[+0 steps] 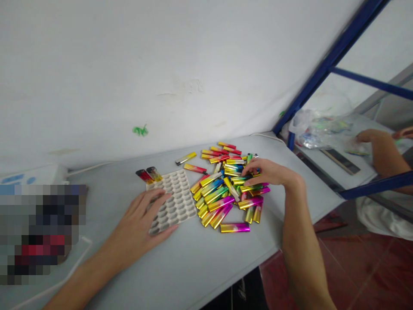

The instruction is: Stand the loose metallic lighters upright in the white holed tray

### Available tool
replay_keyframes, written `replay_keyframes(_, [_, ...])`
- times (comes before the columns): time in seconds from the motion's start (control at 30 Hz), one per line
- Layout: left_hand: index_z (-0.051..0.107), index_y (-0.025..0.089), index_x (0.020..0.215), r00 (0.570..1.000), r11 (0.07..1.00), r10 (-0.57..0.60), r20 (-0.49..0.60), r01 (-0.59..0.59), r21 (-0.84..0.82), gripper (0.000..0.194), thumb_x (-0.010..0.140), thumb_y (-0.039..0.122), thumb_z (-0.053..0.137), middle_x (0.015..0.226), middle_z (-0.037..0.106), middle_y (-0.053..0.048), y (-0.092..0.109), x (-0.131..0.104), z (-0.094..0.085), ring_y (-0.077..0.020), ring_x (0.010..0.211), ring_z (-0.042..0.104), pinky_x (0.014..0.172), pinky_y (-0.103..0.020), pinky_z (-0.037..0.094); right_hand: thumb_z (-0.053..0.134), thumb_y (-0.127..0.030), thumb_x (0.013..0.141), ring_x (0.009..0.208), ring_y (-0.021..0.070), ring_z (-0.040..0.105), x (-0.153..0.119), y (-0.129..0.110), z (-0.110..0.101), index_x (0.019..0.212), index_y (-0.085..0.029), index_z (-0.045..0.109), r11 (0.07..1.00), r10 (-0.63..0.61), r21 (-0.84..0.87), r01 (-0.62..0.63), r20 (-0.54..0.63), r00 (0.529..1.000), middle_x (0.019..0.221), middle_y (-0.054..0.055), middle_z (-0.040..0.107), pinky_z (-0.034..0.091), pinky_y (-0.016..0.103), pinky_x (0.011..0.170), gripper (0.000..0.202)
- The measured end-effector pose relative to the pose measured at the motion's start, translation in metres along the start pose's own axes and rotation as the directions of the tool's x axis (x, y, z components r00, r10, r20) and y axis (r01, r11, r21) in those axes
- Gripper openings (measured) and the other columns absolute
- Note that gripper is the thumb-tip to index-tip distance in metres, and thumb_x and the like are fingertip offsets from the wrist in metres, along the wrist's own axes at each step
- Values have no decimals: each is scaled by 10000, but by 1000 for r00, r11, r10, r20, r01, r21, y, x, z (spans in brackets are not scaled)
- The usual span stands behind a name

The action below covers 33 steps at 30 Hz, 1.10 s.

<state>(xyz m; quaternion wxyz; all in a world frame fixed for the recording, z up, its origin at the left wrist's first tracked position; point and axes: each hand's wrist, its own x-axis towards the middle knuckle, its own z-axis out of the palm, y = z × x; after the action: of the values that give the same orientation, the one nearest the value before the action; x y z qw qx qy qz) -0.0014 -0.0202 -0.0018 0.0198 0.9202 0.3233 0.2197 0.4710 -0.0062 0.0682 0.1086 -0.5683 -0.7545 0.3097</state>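
1. Left hand (142, 217): spread wide, fingers over the tray's near-left part and thumb by its near edge. Maintain light downward pressure here; avoid covering more holes than necessary.
2. Red lighter (145, 176) and yellow lighter (155, 174): side by side at the tray's far-left corner, dark heads uppermost. Keep the wrist and fingers clear to avoid tipping them.
3. Tray (182, 193): flat on the counter (187, 267), its rows of oval holes mostly unfilled. Hold it square and motionless.
4. Pile of lighters (214, 187): just right of the tray, metallic, lying at mixed angles. Draw from the top or edge; pulling from beneath would probably scatter the rest.
5. Right hand (263, 171): at the pile's right side, fingertips among the lighters, thumb and fingers narrowly parted. Whether one is gripped cannot be told. Pinch one body at mid-length.
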Motion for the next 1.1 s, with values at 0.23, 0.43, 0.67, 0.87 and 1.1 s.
replay_keyframes(0.23, [503,234,1569,1000,1000,-17,-6,17,-12,621,1082,604,610,1490,585,-165,0,0,1,-380,1378,610,1188,-577,525,797,-528,937,961,263,715,9,-2,6,1046,-259,900,997,-77,-6,76,-58,995,1079,104,793,551,395,901,308])
replay_keyframes(0.43, [506,224,1571,1000,1000,-13,3,13,1,633,1082,614,601,1480,591,-171,0,-1,0,-379,1371,614,1191,-569,533,763,-469,950,892,240,701,14,-11,12,1050,-226,857,998,-64,-17,62,-146,987,1003,82,791,523,368,829,279])
replay_keyframes(0.67, [493,229,1578,1000,1000,-11,-12,12,3,629,1082,600,605,1481,586,-172,0,-1,2,-383,1378,610,1197,-573,534,790,-595,893,774,206,649,1,-8,3,921,-197,819,991,23,132,-8,-114,993,853,58,765,486,332,718,401])
replay_keyframes(0.87, [499,235,1570,1000,1000,-14,-12,14,-5,622,1075,592,618,1477,593,-168,0,0,2,-375,1360,624,1182,-569,545,871,-673,779,667,166,573,-6,-1,2,1005,-192,851,982,120,133,-136,122,985,736,6,683,415,300,611,532])
replay_keyframes(1.1, [537,247,1561,999,999,-39,-11,38,-34,626,1054,599,644,1485,608,-157,-1,-2,3,-379,1382,622,1209,-573,528,869,-612,785,672,166,567,-2,-7,5,903,-198,788,989,113,83,-121,100,989,736,0,671,414,297,609,439])
